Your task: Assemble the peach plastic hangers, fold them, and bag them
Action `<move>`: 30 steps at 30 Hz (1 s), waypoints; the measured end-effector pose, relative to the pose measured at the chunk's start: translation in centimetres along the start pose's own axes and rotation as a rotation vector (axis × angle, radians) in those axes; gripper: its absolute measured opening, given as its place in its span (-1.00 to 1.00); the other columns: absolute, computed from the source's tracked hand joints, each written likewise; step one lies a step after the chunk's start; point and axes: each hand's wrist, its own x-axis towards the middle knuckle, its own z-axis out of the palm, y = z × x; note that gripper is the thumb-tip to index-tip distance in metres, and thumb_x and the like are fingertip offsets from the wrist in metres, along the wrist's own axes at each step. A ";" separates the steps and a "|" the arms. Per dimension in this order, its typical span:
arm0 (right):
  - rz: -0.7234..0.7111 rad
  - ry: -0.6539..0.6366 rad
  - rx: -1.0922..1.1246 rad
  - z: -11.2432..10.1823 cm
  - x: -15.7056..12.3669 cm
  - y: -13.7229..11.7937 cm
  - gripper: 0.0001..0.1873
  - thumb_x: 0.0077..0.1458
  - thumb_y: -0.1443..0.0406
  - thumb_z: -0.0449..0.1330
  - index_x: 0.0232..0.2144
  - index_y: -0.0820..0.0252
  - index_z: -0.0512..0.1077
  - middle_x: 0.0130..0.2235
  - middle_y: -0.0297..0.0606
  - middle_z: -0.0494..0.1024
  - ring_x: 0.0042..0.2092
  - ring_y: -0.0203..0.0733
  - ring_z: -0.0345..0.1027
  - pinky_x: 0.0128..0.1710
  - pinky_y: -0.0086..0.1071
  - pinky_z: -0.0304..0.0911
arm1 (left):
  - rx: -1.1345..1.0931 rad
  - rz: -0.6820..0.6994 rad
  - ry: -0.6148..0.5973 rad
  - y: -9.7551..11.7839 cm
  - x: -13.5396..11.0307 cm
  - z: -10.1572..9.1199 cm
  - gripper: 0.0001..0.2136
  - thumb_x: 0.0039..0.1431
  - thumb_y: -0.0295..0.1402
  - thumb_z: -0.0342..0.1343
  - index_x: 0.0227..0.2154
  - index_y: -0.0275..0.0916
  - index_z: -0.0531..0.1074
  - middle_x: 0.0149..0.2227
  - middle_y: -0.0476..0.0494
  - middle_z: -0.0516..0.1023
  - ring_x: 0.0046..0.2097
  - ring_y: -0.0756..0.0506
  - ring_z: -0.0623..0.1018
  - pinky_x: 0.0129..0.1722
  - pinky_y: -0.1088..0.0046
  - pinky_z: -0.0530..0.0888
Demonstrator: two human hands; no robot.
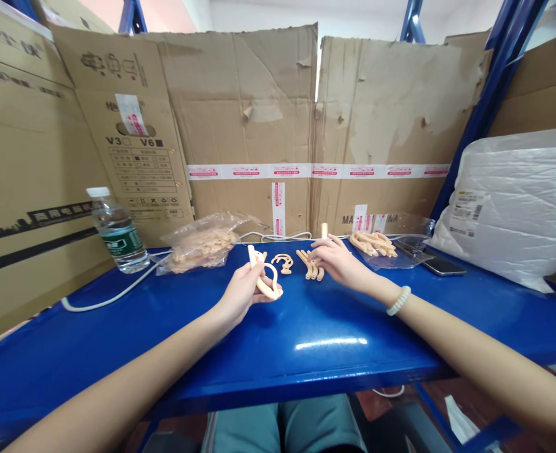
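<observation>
My left hand [247, 289] is closed around a beige curved plastic piece [271, 288], which looks like part of a folding hanger; its looped end faces right. To its right lie several beige hooks [285, 261] on the blue table. My right hand [332, 257] hovers over the right side of a row of beige hanger arms [309, 267]. Another beige arm [324, 231] sticks up from behind its fingers and seems to be in their grip; its lower part is hidden.
A clear bag of beige pieces [202, 245] and a water bottle [120, 236] stand on the left. More beige pieces [372, 244] lie on a bag at right, near a phone [441, 264] and a white package [518, 207]. Cardboard [240, 126] walls the back; a white cable [112, 299] crosses the left.
</observation>
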 end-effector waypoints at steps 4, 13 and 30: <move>0.037 -0.036 0.256 1.3 -0.2 1.3 -0.78 0.23 0.44 0.00 -0.20 0.18 0.43 -0.16 -0.14 0.54 -0.05 -0.09 0.40 -0.04 -0.17 0.29 | -0.020 -0.012 0.004 -0.1 0.2 -0.1 -0.76 0.36 -0.31 -0.10 -0.44 -0.27 0.24 -0.61 -0.09 0.53 -0.52 -0.07 0.60 -0.55 0.54 0.47; 0.073 -0.152 0.317 2.4 0.4 -0.4 -0.79 0.24 0.42 0.07 -0.14 0.22 0.46 -0.14 -0.15 0.57 -0.11 -0.13 0.45 -0.07 -0.24 0.34 | -0.030 -0.041 0.000 0.1 -0.2 0.2 -0.75 0.37 -0.32 -0.10 -0.45 -0.27 0.25 -0.62 -0.06 0.50 -0.51 -0.08 0.60 -0.56 0.53 0.48; 0.010 -0.063 0.098 0.9 -0.2 -2.9 -0.55 0.27 0.38 -0.01 0.19 0.21 0.20 0.14 0.00 0.31 0.18 -0.02 0.18 0.13 -0.05 0.21 | 0.081 -0.006 -0.121 -0.5 0.0 0.5 -0.90 0.16 -0.44 0.08 -0.25 -0.28 0.40 -0.38 -0.10 0.51 -0.49 -0.07 0.56 -0.46 0.34 0.56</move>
